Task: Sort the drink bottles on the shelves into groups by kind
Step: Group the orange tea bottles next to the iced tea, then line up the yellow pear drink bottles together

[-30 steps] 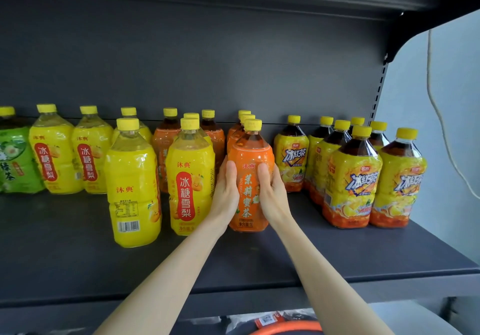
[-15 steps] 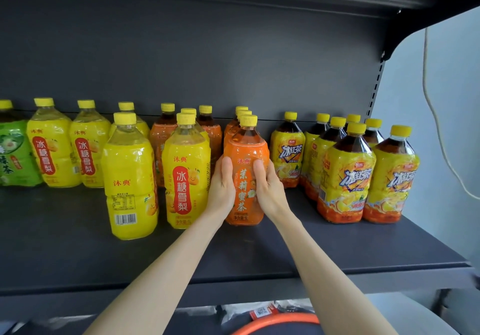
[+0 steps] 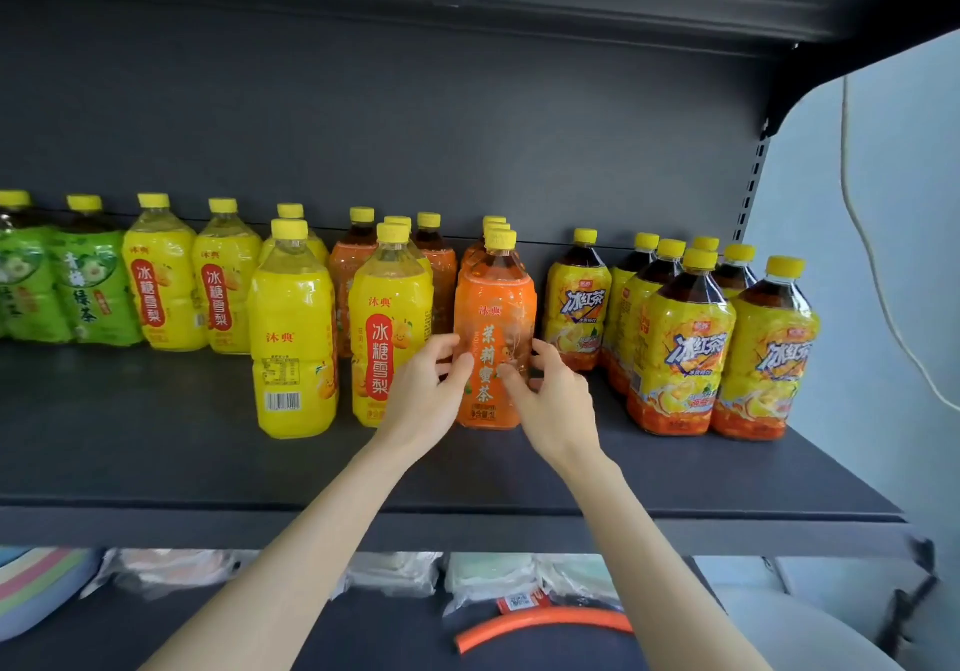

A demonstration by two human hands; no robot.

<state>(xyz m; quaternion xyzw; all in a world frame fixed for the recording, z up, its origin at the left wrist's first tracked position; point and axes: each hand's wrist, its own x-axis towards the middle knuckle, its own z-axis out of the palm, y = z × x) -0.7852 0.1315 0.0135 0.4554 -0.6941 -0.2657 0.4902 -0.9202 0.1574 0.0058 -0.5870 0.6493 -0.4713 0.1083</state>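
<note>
Left hand (image 3: 423, 392) and right hand (image 3: 556, 400) are both gripping the orange bottle (image 3: 496, 301), yellow bottle (image 3: 389, 317) sitting just left of it.

On the shelf (image 3: 156, 462) the jasmine-tea bottle (image 3: 493, 306) stands near the front, at the head of a file running back to the wall. It is held between the left hand (image 3: 421, 395) on its left and the right hand (image 3: 556, 400) on its right. Just left of it stand the pear-drink bottles (image 3: 292, 327), with the plum-tea bottles (image 3: 88, 291) at the far left, and the iced-tea bottles (image 3: 680, 348) cluster to its right.
</note>
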